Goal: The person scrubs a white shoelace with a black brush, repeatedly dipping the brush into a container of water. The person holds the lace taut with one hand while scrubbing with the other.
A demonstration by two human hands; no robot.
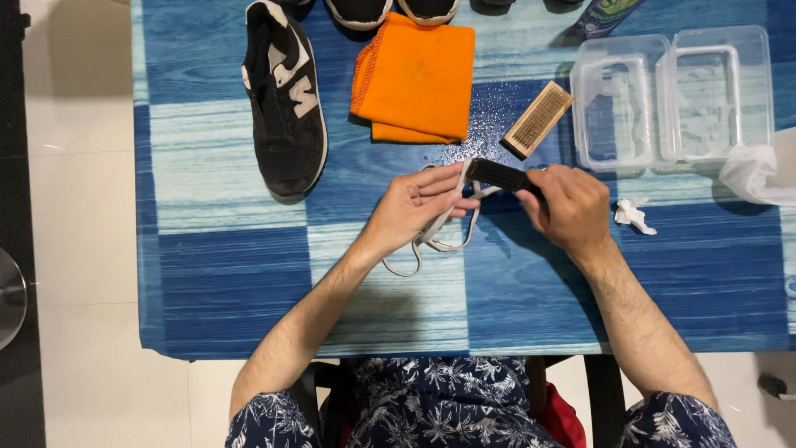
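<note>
My left hand (412, 206) pinches a white shoelace (437, 235) whose loops hang down onto the blue striped tablecloth (232, 274). My right hand (570, 205) grips a small black brush (497, 175) by its handle, with the brush head pressed against the lace beside my left fingertips. A black sneaker with white markings (286, 99), without its lace, lies at the upper left.
A folded orange cloth (417, 77) lies behind my hands, a wooden bristle brush (539, 119) to its right. Two clear plastic containers (663, 95) sit at the upper right, with crumpled white tissue (633, 214) and a white bag (759, 170) nearby. Other shoes (390, 10) poke in at the top edge.
</note>
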